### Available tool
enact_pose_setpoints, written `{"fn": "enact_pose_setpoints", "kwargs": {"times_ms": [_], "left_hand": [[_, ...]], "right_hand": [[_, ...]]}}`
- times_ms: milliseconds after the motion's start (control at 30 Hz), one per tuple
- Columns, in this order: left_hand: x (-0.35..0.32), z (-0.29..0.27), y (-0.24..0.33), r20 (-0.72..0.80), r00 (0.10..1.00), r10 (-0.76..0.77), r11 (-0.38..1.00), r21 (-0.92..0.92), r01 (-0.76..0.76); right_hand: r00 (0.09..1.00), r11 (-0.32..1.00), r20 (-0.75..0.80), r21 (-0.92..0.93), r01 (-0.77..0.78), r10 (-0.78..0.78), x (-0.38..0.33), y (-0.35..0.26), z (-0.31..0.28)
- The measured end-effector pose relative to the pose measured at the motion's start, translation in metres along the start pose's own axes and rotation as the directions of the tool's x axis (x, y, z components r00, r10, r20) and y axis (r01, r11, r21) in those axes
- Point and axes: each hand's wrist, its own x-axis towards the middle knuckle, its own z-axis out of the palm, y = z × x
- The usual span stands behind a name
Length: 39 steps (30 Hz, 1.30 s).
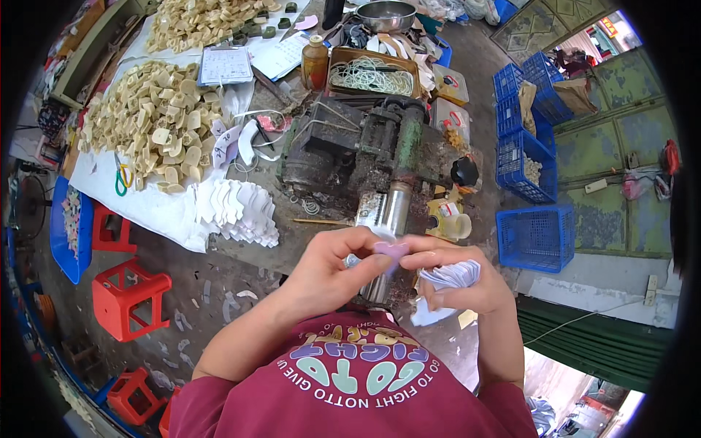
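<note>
My left hand (330, 271) is closed, its thumb and fingers pinching a small lilac piece (393, 250) of sheet material. From the other side, the fingertips of my right hand (471, 288) touch the same piece. A fanned stack of thin white-lilac cut pieces (451, 275) is gripped in my right palm. Both hands are over the near end of a greasy bench machine (343, 146), just in front of its shiny metal roller (396, 207). Left of the machine, a row of overlapping white cut pieces (237, 210) lies at the table's edge.
Heaps of beige curved pieces (157, 120) cover the white sheet at left. A brown bottle (315, 62) and a tray of pale cord (372, 73) stand behind the machine. Red stools (130, 299) stand at left, blue crates (535, 237) at right. Scraps litter the floor.
</note>
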Motion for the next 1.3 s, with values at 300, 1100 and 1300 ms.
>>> {"fn": "enact_pose_setpoints", "kwargs": {"times_ms": [300, 1100, 1300], "left_hand": [[-0.005, -0.006, -0.073, -0.218, 0.913, 0.344, 0.709, 0.698, -0.100], [-0.065, -0.198, -0.125, -0.462, 0.636, 0.618, 0.146, 0.862, 0.485], [-0.015, -0.042, -0.005, -0.097, 0.992, -0.083, 0.987, -0.143, 0.069]], "right_hand": [[0.908, 0.909, 0.074, -0.090, -0.406, 0.413, 0.002, 0.042, -0.039], [0.972, 0.976, -0.148, 0.148, -0.158, 0.180, 0.040, 0.001, 0.033], [0.990, 0.996, -0.109, -0.007, -0.088, 0.086, 0.053, -0.010, 0.061]]}}
